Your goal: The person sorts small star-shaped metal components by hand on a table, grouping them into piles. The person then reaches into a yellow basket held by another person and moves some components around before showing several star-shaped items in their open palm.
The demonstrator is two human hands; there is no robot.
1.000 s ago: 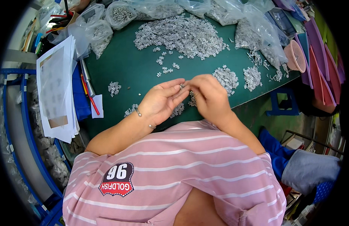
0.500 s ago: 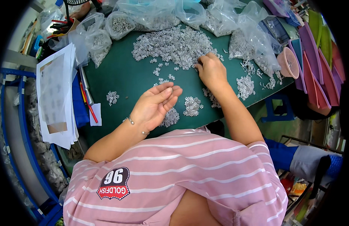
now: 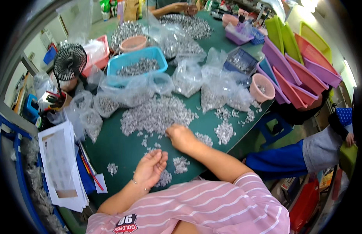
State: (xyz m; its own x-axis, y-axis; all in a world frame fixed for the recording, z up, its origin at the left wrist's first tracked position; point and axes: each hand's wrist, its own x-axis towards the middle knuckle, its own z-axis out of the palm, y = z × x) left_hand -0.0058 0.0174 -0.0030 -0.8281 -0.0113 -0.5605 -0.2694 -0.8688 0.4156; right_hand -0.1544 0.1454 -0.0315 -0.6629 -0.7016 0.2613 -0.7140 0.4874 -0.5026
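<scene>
A big heap of small, silvery-clear pieces lies on the green tabletop; their exact kind is too small to tell. At the heap's near right edge, my right hand is closed with its fingertips down among the pieces. My left hand, palm turned up, has its thumb pressed to curled fingers just nearer to me. Whatever either hand holds is hidden. Close by are small piles: one right of my left hand, one partly under it, and one to its left.
Clear plastic bags of pieces line the heap's far side, before a blue tub. Papers and pens lie left, near a black fan. A pink basket and stacked trays stand right. Other people are across and at right.
The view has tilted up, showing more of the table's far side. My left fingers have curled in tighter. My right hand stays at the heap's near edge.
</scene>
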